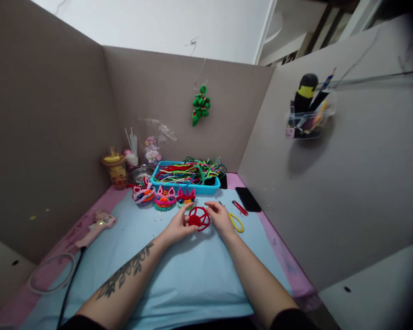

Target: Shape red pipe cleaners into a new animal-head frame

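Both forearms extend over the pale blue table mat [179, 275]; left hand [177, 227] and right hand [220, 217] pinch a red wheel-shaped pipe-cleaner frame [198, 218] from either side. Behind the frame, a turquoise plastic tray [186, 187] holds loose multicoloured pipe cleaners [189, 172]; three fuzzy animal faces [164, 198] sit before the tray.

three finished figures [164, 198], perhaps one tray [186, 187]

red pipe-cleaner wheel [199, 218], spoked, above blue mat
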{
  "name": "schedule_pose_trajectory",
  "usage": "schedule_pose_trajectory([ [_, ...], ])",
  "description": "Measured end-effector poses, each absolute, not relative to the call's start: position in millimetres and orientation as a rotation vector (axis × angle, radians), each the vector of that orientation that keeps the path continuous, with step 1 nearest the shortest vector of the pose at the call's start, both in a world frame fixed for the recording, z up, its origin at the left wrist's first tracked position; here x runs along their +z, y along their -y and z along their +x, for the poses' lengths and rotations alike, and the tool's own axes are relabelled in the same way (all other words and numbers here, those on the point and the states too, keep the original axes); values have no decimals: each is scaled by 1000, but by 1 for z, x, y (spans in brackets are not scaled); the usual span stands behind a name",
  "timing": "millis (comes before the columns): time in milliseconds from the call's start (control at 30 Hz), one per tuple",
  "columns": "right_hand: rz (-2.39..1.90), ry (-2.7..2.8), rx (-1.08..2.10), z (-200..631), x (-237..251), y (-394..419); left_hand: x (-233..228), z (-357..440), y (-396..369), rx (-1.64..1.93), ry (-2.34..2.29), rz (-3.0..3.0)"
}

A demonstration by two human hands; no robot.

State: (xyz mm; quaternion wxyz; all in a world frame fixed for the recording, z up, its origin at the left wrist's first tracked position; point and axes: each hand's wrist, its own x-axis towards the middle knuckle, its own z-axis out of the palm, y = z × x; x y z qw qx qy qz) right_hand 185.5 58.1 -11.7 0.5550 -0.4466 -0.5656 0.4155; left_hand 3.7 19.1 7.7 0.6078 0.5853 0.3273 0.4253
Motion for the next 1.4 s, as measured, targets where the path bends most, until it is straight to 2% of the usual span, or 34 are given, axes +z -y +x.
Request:
schedule_pose_trajectory([
  [233,-973,1622,955,186,0,-50,9,2,-16,903,-670,1306],
  [500,-1065,1576,561,188,4,-45,1,1,-24,941,-775,1309],
  [633,-1030,1541,490,184,6,-39,-6,0,-29,994,-822,1290],
  [833,-900,1516,561,180,7,-33,-4,1,-29,1038,-829,1265],
  [1133,-953,1508,933,174,3,-36,4,1,-26,1066,-824,1292],
  [1400,-1057,1645,864,176,-1,-43,8,3,-24,1164,-887,1395],
])
